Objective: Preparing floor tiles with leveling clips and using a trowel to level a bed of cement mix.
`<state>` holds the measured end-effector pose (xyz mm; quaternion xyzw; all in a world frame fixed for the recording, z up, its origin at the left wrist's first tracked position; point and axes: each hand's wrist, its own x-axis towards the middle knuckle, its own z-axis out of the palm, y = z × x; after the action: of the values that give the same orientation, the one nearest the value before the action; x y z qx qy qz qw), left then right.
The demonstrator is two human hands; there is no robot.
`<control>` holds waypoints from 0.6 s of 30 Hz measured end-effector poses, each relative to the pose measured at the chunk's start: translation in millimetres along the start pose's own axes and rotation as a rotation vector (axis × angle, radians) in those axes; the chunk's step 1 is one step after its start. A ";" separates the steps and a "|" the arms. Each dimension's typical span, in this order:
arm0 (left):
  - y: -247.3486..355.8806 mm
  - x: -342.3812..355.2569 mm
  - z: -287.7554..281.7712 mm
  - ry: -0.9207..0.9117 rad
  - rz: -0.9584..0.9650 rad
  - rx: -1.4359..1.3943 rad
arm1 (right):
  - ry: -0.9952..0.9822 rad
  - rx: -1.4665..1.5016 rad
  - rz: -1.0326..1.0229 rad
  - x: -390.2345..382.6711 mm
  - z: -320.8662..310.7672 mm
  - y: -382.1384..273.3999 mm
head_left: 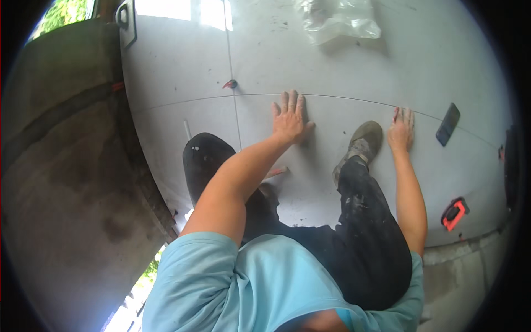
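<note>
My left hand lies flat on a light grey floor tile, fingers spread, with the fingertips at the joint line and nothing held. On the same tile, my right hand rests further right, fingers stretched toward that joint. A small red spot shows by its index fingertip; whether it is a separate piece I cannot tell. Near a crossing of the joints, left of my left hand, sits a small red tile-levelling clip. A dark phone lies right of my right hand.
A red and black suction lifter stands at the right. A clear plastic bag lies at the far side, a trowel at the far left. My shoe is between my hands. Bare rough concrete borders the tiles on the left.
</note>
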<state>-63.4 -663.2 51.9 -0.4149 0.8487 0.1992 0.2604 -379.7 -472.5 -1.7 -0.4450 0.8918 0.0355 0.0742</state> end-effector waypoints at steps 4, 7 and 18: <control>-38.2 -10.0 13.2 0.035 -0.290 -0.117 | -0.020 -0.021 -0.033 3.4 0.6 -6.8; -79.4 -11.2 5.9 0.069 -0.508 -0.213 | -0.054 -0.038 0.022 3.6 -3.5 -11.0; -132.3 -12.8 -1.4 0.063 -0.617 -0.255 | -0.004 -0.016 0.018 0.5 -0.2 -11.5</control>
<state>49.7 -732.5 44.6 -0.6876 0.6589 0.2028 0.2280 -370.9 -479.9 -1.6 -0.4376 0.8952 0.0442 0.0719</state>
